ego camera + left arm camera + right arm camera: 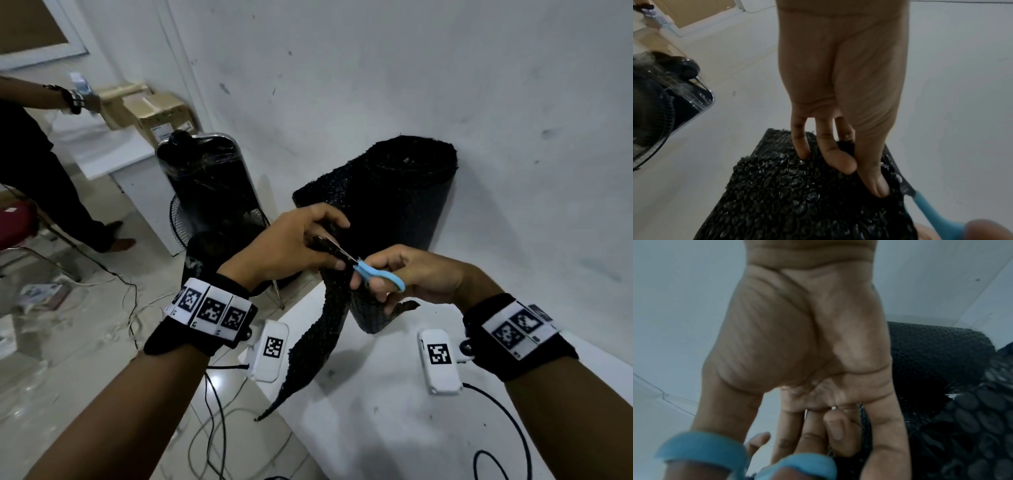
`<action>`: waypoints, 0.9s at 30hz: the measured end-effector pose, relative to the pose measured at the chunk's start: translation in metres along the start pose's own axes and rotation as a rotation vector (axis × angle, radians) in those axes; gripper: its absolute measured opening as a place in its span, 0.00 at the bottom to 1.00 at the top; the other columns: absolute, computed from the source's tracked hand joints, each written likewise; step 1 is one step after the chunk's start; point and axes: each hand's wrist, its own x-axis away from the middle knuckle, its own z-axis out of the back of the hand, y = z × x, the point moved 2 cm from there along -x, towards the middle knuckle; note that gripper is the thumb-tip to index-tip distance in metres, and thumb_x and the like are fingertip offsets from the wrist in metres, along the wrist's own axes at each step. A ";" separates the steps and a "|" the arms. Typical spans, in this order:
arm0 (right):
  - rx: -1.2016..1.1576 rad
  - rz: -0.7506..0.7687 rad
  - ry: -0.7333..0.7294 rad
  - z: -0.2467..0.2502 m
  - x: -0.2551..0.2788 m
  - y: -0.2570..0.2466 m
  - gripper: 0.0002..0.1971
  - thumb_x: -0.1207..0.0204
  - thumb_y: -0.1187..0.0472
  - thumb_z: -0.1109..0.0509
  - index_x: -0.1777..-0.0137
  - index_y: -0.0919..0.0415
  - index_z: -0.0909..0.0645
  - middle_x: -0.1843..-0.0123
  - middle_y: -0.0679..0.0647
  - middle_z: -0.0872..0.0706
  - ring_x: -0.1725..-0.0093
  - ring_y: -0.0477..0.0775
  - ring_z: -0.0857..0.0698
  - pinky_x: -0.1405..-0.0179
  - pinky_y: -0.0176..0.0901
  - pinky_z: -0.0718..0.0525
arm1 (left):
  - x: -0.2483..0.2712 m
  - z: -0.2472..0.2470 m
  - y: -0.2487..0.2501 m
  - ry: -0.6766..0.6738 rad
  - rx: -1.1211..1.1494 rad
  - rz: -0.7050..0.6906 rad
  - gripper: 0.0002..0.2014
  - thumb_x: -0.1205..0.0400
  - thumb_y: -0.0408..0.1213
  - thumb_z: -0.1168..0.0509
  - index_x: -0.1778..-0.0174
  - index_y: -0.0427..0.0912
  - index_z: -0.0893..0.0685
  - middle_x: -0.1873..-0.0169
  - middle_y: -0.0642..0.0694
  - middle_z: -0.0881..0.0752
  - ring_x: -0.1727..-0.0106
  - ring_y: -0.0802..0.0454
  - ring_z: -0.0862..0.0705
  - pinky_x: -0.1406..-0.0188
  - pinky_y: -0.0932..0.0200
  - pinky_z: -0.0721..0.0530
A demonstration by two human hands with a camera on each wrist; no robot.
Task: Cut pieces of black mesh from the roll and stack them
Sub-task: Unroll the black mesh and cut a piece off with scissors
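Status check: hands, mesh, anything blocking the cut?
Left hand grips the mesh. Right hand holds the scissors, blades in the mesh. Nothing blocking.

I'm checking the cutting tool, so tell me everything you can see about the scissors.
The scissors are small, with light blue handle loops that look plastic and short silvery blades. The right hand holds them above the table, fingers through the loops. The blades point up and left into the black mesh, close beside the left hand that pinches it. How far the blades are open cannot be told.
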 end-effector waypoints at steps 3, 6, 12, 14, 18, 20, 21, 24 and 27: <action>-0.095 0.063 0.023 -0.001 -0.002 0.007 0.21 0.34 0.46 0.18 0.44 0.56 0.12 0.64 0.49 0.20 0.62 0.44 0.19 0.61 0.42 0.13 | 0.002 -0.006 -0.001 0.067 0.136 0.033 0.29 0.27 0.27 0.20 0.39 0.45 0.30 0.71 0.33 0.19 0.72 0.43 0.16 0.68 0.49 0.12; -0.206 0.104 0.057 -0.004 -0.004 0.016 0.26 0.37 0.41 0.16 0.44 0.55 0.11 0.63 0.53 0.21 0.63 0.46 0.20 0.62 0.43 0.13 | 0.003 -0.012 -0.006 0.094 0.242 0.068 0.27 0.29 0.32 0.21 0.44 0.43 0.32 0.65 0.19 0.19 0.73 0.42 0.15 0.69 0.49 0.14; -0.238 0.136 0.101 -0.006 -0.004 0.025 0.25 0.36 0.40 0.17 0.45 0.55 0.12 0.64 0.53 0.21 0.64 0.45 0.21 0.64 0.42 0.14 | 0.000 -0.024 -0.011 0.111 0.159 0.066 0.15 0.23 0.23 0.25 0.52 0.35 0.26 0.72 0.37 0.26 0.70 0.43 0.22 0.72 0.69 0.19; -0.337 0.204 0.185 -0.003 -0.003 0.020 0.25 0.38 0.39 0.16 0.47 0.53 0.12 0.65 0.52 0.22 0.66 0.44 0.23 0.66 0.42 0.15 | 0.000 -0.033 -0.016 0.060 0.113 0.060 0.13 0.25 0.25 0.23 0.56 0.37 0.23 0.76 0.44 0.23 0.70 0.50 0.21 0.70 0.69 0.21; -0.280 0.192 0.346 0.010 0.003 0.006 0.31 0.40 0.38 0.16 0.41 0.53 0.17 0.63 0.51 0.18 0.67 0.45 0.24 0.67 0.41 0.17 | 0.004 -0.048 -0.028 -0.006 0.059 0.078 0.09 0.24 0.31 0.22 0.57 0.43 0.17 0.69 0.56 0.12 0.65 0.61 0.15 0.56 0.61 0.17; -0.082 0.083 0.454 0.016 0.005 0.015 0.26 0.38 0.43 0.17 0.45 0.53 0.21 0.62 0.51 0.13 0.62 0.48 0.19 0.66 0.41 0.17 | 0.002 -0.047 -0.033 0.051 0.056 0.063 0.09 0.22 0.31 0.23 0.57 0.45 0.17 0.67 0.58 0.12 0.62 0.63 0.14 0.55 0.65 0.17; -0.015 0.025 0.503 0.019 0.007 0.024 0.23 0.36 0.45 0.18 0.47 0.53 0.23 0.61 0.52 0.11 0.60 0.50 0.18 0.65 0.42 0.18 | 0.002 -0.047 -0.034 0.052 0.041 0.058 0.08 0.22 0.31 0.24 0.57 0.45 0.17 0.65 0.58 0.12 0.60 0.62 0.13 0.53 0.64 0.16; 0.101 -0.125 0.583 0.024 0.012 0.062 0.20 0.28 0.54 0.18 0.51 0.56 0.29 0.62 0.57 0.10 0.62 0.55 0.22 0.68 0.44 0.26 | 0.002 -0.050 -0.042 -0.027 -0.066 0.051 0.07 0.22 0.34 0.23 0.57 0.46 0.15 0.60 0.55 0.10 0.54 0.58 0.11 0.48 0.61 0.15; 0.193 -0.311 0.558 0.021 0.020 0.111 0.22 0.31 0.52 0.16 0.55 0.55 0.29 0.64 0.59 0.09 0.66 0.56 0.22 0.74 0.38 0.29 | 0.006 -0.056 -0.053 -0.152 -0.244 0.078 0.07 0.23 0.40 0.21 0.57 0.50 0.14 0.60 0.55 0.09 0.55 0.61 0.12 0.50 0.61 0.15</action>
